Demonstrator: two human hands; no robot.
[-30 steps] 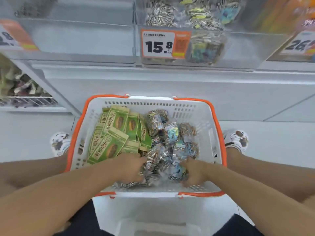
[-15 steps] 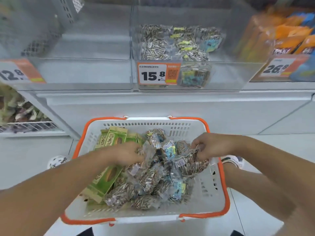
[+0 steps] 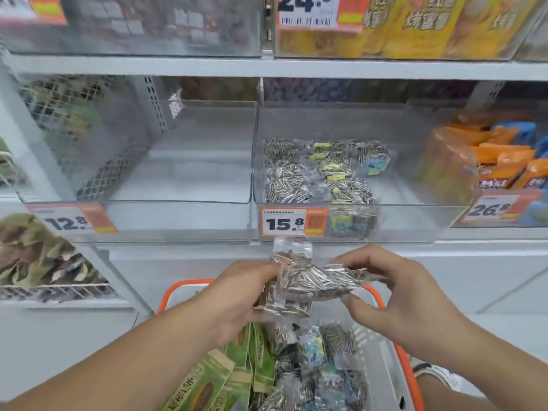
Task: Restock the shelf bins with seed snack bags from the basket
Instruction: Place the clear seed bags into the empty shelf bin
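White metal shelving (image 3: pixel 296 68) fills the view under even light, orange price tags (image 3: pixel 293 221) along its edge, pale floor (image 3: pixel 59 345) below it at left.

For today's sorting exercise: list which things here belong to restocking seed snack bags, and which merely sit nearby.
Job: left hand, right hand, clear seed bags, basket, bin tagged 15.8.
Nearby: orange packets, yellow boxes, bin tagged 12.8.

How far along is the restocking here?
Early to midway. Done: the 15.8 bin already holds some clear sunflower seed bags. In hand: the left hand and right hand lift a bunch of seed bags. Left: the basket is still full, green packs included, and the 12.8 bin looks bare.
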